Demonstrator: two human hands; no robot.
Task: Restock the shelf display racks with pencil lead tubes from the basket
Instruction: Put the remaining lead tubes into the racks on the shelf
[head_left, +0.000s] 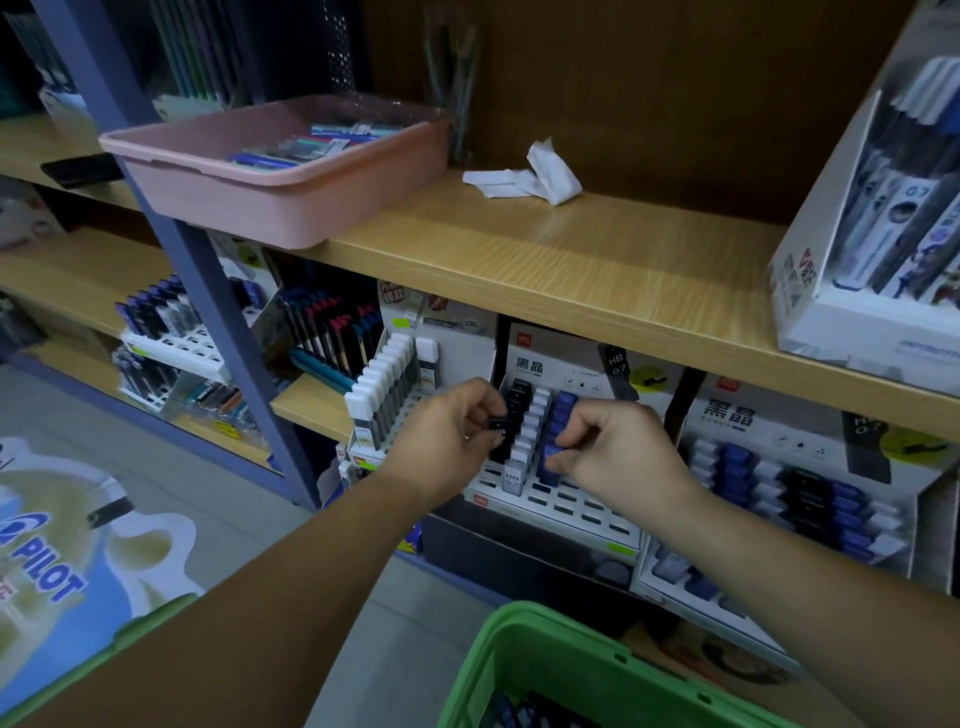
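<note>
Our left hand (447, 431) pinches a black-capped pencil lead tube (503, 430) at the black row of the white display rack (574, 512). Our right hand (610, 449), at its three o'clock, pinches a blue-capped lead tube (551, 460) in the blue row. A row of white-capped tubes (532, 426) stands between them. The green plastic basket (550, 654) sits at six o'clock. The wooden shelf board (597, 260) overhangs the rack at twelve o'clock, bearing a pink plastic tray (270, 208) at eleven and crumpled white paper (545, 174).

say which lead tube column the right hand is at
The blue column, right of the white column and black column; the right hand pinches a blue tube there, the left hand a black tube.
</note>
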